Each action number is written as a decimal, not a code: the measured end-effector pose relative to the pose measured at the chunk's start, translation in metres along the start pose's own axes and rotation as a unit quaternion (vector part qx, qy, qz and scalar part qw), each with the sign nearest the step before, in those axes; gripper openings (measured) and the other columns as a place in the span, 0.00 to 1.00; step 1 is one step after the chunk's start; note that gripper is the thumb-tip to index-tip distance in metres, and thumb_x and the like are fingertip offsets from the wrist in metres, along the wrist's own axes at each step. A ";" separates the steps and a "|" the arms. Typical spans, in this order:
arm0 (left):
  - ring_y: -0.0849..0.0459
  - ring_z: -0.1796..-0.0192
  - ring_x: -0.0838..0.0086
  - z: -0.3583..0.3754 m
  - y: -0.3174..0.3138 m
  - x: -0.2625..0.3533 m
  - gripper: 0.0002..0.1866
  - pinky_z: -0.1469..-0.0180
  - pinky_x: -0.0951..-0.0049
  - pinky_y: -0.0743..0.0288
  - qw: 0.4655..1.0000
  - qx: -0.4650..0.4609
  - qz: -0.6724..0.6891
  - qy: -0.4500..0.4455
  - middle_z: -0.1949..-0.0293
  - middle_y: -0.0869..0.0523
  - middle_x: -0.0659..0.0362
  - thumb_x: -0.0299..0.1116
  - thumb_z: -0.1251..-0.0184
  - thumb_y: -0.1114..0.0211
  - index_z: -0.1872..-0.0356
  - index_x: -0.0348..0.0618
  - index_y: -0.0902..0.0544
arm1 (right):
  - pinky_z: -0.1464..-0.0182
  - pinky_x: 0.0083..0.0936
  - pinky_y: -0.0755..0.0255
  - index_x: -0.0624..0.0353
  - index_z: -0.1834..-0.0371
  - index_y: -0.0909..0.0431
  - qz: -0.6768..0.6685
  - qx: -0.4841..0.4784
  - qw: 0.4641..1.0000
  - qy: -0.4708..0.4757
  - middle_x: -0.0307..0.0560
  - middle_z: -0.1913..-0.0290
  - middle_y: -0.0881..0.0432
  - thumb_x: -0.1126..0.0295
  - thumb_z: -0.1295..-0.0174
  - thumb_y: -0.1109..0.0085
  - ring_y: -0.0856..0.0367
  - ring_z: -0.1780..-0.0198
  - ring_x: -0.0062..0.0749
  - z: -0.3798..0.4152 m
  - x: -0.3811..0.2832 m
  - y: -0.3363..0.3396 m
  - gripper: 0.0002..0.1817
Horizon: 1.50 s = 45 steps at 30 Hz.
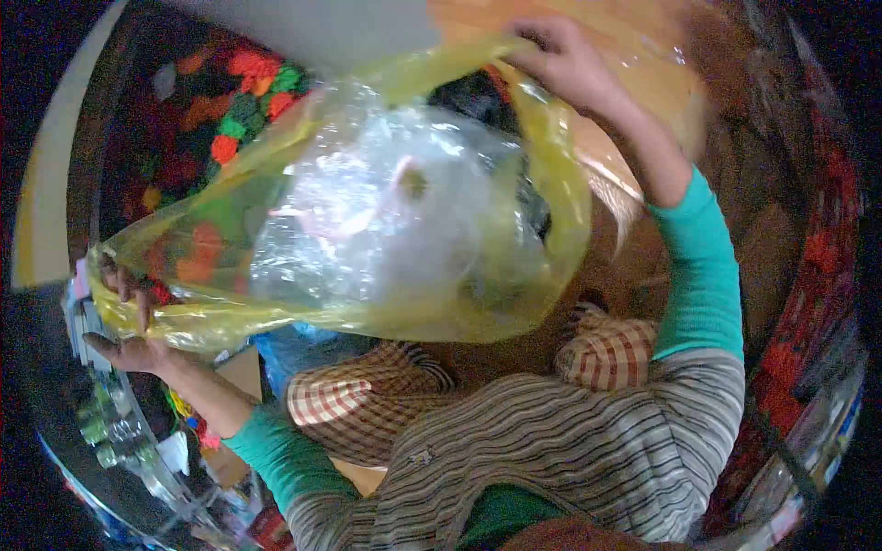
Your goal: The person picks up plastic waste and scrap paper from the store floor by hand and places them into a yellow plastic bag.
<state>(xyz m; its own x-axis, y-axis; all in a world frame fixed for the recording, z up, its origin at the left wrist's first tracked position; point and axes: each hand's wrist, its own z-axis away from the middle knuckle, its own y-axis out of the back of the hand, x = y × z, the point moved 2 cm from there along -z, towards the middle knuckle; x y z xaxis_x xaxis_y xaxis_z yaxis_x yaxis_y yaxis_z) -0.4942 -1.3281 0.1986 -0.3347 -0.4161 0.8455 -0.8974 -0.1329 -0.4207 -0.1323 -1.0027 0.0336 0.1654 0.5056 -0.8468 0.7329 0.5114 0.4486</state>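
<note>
A translucent yellow plastic bag (551, 266) is stretched wide between my two hands. Its mouth faces up toward me, and crumpled clear plastic (340, 202) shows inside it. My left hand (133, 326) is closed on the bag's left end, with its fingers partly seen through the yellow film and the thumb outside. Higher up and to the right, my right hand (565, 69) pinches the bag's far rim. Shiny glare hides what else the bag holds, though a dark patch shows near its right side.
Red, green and orange tufted pieces (243, 115) lie beyond the bag at upper left. A blue plastic bag (299, 354) is beside my checked trouser leg (363, 399). Assorted small packages (119, 418) fill the lower left. A pale surface (340, 32) spans the top.
</note>
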 end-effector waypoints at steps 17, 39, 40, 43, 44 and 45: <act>0.26 0.60 0.68 -0.009 0.000 -0.093 0.32 0.67 0.75 0.21 0.987 0.019 -0.129 0.091 0.43 0.43 0.42 0.49 0.40 0.55 0.38 0.51 0.54 | 0.67 0.31 0.33 0.65 0.68 0.30 0.086 0.008 0.995 -0.041 0.55 0.73 0.25 0.68 0.50 0.48 0.26 0.71 0.39 0.053 0.107 -0.068 0.11; 0.35 0.46 0.54 0.008 0.068 -0.066 0.38 0.65 0.68 0.28 0.995 -0.007 0.098 -0.030 0.38 0.53 0.44 0.48 0.41 0.51 0.37 0.48 0.62 | 0.71 0.32 0.32 0.60 0.67 0.26 0.486 -0.182 0.837 -0.172 0.53 0.69 0.24 0.67 0.52 0.49 0.27 0.74 0.45 0.194 0.166 -0.028 0.10; 0.35 0.46 0.54 0.009 0.074 -0.065 0.38 0.65 0.68 0.28 0.993 -0.002 0.112 -0.038 0.38 0.53 0.44 0.48 0.41 0.51 0.37 0.48 0.62 | 0.68 0.34 0.32 0.61 0.68 0.28 0.499 -0.156 0.825 -0.215 0.55 0.69 0.26 0.68 0.49 0.55 0.27 0.70 0.47 0.176 0.151 -0.003 0.10; 0.34 0.45 0.55 0.014 0.088 -0.064 0.39 0.73 0.75 0.31 0.989 0.003 0.145 -0.040 0.39 0.52 0.43 0.48 0.42 0.50 0.37 0.47 0.63 | 0.65 0.37 0.31 0.62 0.68 0.29 0.506 0.026 0.821 -0.263 0.56 0.70 0.27 0.67 0.46 0.60 0.27 0.67 0.49 0.144 0.151 0.087 0.11; 0.34 0.45 0.55 0.016 0.092 -0.065 0.39 0.73 0.75 0.31 0.987 0.005 0.153 -0.043 0.39 0.52 0.43 0.48 0.42 0.50 0.37 0.47 0.63 | 0.66 0.36 0.31 0.63 0.67 0.30 0.317 0.122 0.907 -0.248 0.56 0.69 0.26 0.64 0.45 0.62 0.27 0.68 0.47 0.136 0.166 0.130 0.14; 0.35 0.45 0.55 0.019 0.097 -0.064 0.40 0.73 0.75 0.30 0.983 -0.018 0.181 -0.037 0.39 0.52 0.43 0.49 0.43 0.50 0.37 0.47 0.63 | 0.61 0.34 0.34 0.62 0.61 0.32 0.371 0.071 0.883 -0.280 0.55 0.64 0.27 0.61 0.44 0.62 0.28 0.63 0.45 0.115 0.148 0.165 0.16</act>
<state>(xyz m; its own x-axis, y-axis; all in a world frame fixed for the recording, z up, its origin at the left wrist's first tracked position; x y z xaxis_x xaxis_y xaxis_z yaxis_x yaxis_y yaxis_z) -0.5545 -1.3312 0.0969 -0.6133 -0.4946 0.6158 -0.7334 0.0673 -0.6764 0.0891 -0.9230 -0.0505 0.9056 0.2217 -0.3616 0.3546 0.0720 0.9322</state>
